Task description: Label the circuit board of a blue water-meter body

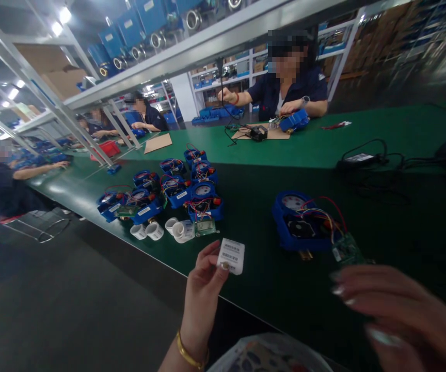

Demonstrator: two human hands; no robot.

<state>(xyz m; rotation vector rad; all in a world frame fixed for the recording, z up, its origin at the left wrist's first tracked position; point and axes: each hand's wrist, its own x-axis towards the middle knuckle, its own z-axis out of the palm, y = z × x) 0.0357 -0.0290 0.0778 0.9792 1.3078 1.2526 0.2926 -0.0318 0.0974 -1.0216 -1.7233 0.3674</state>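
My left hand (203,292) pinches a small white barcode label (231,255) between thumb and fingers, held up over the near edge of the green table (381,232). My right hand (404,315) is blurred at the lower right, fingers spread, holding nothing. It hovers just below a blue meter body (298,222) with red and coloured wires and a small green circuit board (347,249) hanging off its right side. A gold bracelet sits on my left wrist.
Several blue meters (203,204) with wires stand grouped at centre left, with white plastic caps (147,231) along the table edge. A black cable and adapter (360,159) lie at the right. A co-worker (288,88) works across the table; others sit at the left.
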